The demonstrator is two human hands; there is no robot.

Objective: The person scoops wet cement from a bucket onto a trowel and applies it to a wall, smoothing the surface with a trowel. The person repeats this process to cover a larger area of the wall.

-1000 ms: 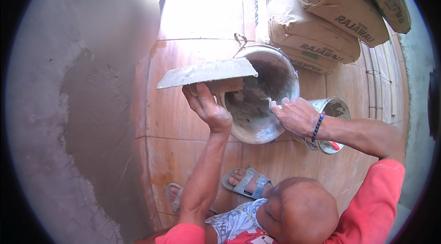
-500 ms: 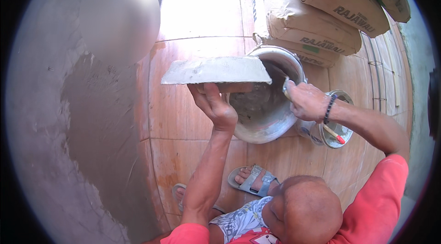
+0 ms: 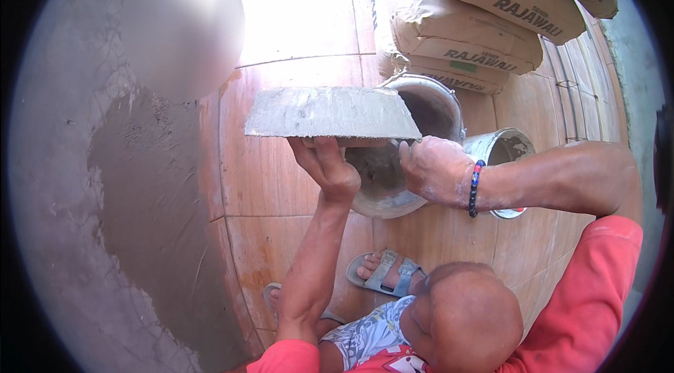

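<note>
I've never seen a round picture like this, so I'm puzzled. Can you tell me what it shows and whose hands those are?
There is just one picture. It comes from a wide camera worn up high on a person's head, looking down, and that is why it looks round and straight lines bend. No machine here: the two hands are the person's own. The left hand holds up a flat board from below, fingers curled under it; the board is smeared with grey mortar. The right hand, wearing a bead bracelet, is at a bucket; I cannot tell if it grips anything. On the tiled floor also stand a smaller pail and stacked sacks. On the left is a wall with wet plaster.
</note>
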